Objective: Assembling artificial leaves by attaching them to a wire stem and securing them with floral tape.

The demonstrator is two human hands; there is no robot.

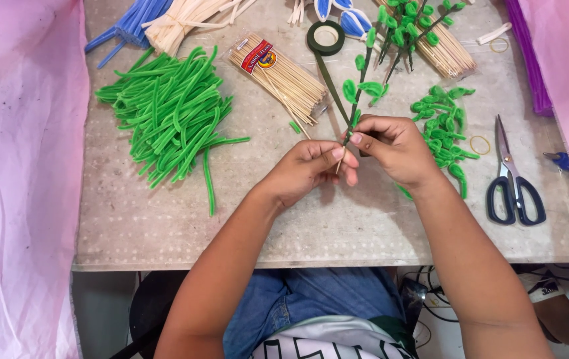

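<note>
- Your left hand [311, 166] pinches the thin stick [341, 159].
- Your right hand [394, 147] pinches the leafy green stem [363, 80] (green tape [332, 80] trails from it).
- Scissors [512, 179] lie on the worktop [297, 219].

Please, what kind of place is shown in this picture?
Probably a small handicraft worktable for making artificial flowers. A pile of green pipe cleaners, a packet of wooden skewers and scissors lie on the worn table, and both hands hold a leafy stem.

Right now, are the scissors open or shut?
Shut: the scissors lie flat on the table, blades together in one line, right of the right hand.
</note>
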